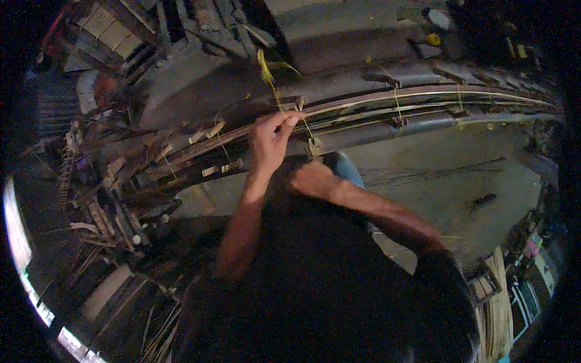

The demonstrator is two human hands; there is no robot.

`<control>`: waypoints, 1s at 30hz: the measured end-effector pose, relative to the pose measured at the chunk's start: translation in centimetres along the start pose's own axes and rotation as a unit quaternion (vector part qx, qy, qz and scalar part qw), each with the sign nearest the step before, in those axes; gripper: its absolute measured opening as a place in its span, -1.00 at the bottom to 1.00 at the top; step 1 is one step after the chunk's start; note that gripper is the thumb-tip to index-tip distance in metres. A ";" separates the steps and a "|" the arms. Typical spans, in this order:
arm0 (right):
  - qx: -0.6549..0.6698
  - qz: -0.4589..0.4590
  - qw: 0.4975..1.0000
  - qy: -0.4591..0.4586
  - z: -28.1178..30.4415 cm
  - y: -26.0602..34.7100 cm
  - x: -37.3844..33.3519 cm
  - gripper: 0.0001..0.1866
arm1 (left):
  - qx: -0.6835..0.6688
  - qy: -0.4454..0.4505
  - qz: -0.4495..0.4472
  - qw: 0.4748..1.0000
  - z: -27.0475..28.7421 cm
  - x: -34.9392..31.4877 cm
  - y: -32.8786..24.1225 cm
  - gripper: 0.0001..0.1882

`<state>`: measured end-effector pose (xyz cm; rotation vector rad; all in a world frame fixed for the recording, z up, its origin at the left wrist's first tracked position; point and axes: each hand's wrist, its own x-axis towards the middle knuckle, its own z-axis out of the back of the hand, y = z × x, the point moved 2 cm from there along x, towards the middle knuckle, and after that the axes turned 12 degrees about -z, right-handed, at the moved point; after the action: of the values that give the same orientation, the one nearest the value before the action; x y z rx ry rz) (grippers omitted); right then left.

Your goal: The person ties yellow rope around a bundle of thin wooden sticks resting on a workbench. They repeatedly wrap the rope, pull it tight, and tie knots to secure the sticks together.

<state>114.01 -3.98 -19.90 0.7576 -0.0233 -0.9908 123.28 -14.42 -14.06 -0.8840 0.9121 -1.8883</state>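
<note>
My left hand (pixel 271 140) is over the near edge of a long bundle of thin pale strips (pixel 357 104), its thumb and forefinger pinched together. A thin yellow tie (pixel 269 74) rises from those fingertips, its loose end curling beyond the bundle. From beside them a taut strand (pixel 310 130) runs down to a small wooden peg (pixel 314 146). My right hand (pixel 311 179) is close to my body, just below that peg, with its fingers curled in. Whatever it may hold is hidden.
The bundle lies along a long, dark beam-like support (pixel 423 124) with wooden pegs (pixel 215 129) and yellow cross ties (pixel 397 100). Wooden pieces (pixel 109 224) are heaped at left. A slatted crate (pixel 109 29) stands at the far left. Pale long slats (pixel 497 296) lie at lower right.
</note>
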 end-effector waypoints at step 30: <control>-0.003 0.080 0.988 -0.132 18.6 19.2 19.4 -0.83 | 0.255 0.098 -0.061 0.960 15.1 -6.5 10.8 -0.75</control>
<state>132.95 -23.18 -0.76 0.6051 -0.3061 -0.9314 142.56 -16.62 -17.29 -0.4527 0.4465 -2.2044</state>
